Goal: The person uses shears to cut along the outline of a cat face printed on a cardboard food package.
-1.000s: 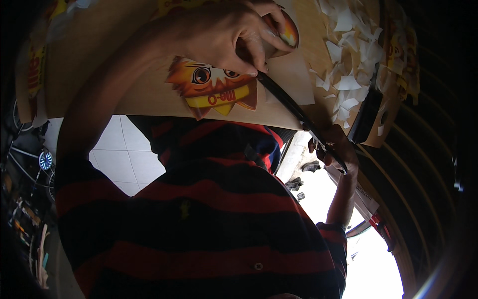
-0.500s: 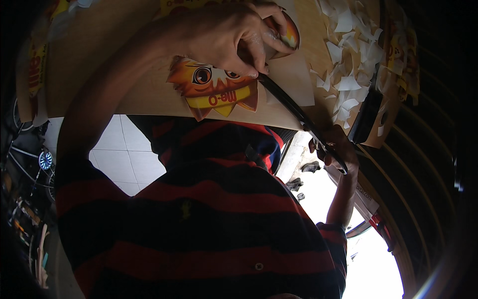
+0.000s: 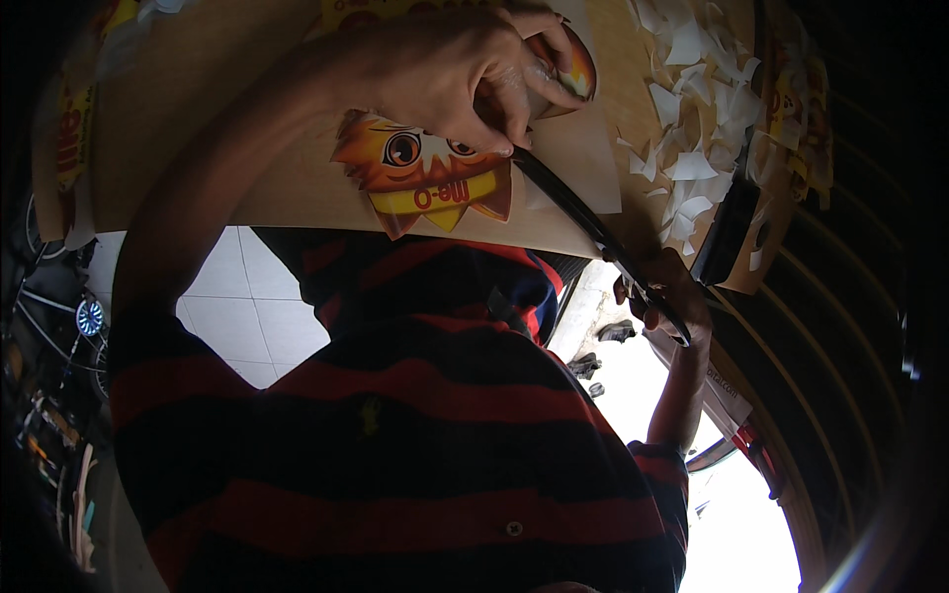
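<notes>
Left hand (image 3: 450, 84) pinches top of black bar (image 3: 565, 196) (blade or strip, unclear); right hand (image 3: 677, 292) grips near bottom. Bar slants past cat cutout (image 3: 423, 163), over table (image 3: 277, 193) edge. Likely steadying step; next move calls for firm two-ended hold.

It looks like a workshop, with a brown worktable (image 3: 267, 178) bearing a printed cat-face cut-out (image 3: 430, 183) and, at right, many loose white scraps (image 3: 689, 163), plus a bicycle (image 3: 91, 318) at left near a tiled floor (image 3: 232, 301).

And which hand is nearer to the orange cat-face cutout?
Left. The left hand partly hides the cutout; the right hand is farther away, at its lower right.
</notes>
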